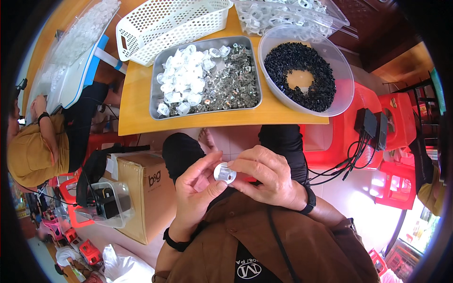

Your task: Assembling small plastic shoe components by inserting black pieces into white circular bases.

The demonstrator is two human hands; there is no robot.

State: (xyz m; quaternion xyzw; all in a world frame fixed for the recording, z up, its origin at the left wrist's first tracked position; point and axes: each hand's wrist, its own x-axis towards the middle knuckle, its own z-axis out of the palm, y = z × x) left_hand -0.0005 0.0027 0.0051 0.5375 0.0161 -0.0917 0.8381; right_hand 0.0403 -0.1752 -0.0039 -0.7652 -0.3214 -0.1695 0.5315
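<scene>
yellow-brown surface spreads out ahead of me in a bright, crowded room, and the metal tray on it is what i place everything by. on its left half sits a heap of white plastic pieces, and on its right half a spread of gritty, glinting grey bits. just right of the tray stands a round clear bowl holding small black bits ringed around a bare patch. behind the tray is a white perforated basket, and behind it to the right a clear box of translucent parts.

nearer to me than the tray, over my lap, is the small white cup. it is round and smooth, whitish at the rim and greyer within, tilted so its open face shows; fine lines run inside, and a small dark spot sits toward its lower right. my left hand holds it by the side, thumb along the lower rim. my right hand is narrow, its fingertips at the cup's right edge; i cannot tell whether they pinch it.

left of the tray, a person sits by another table. below the tray's left end stands a cardboard box.
</scene>
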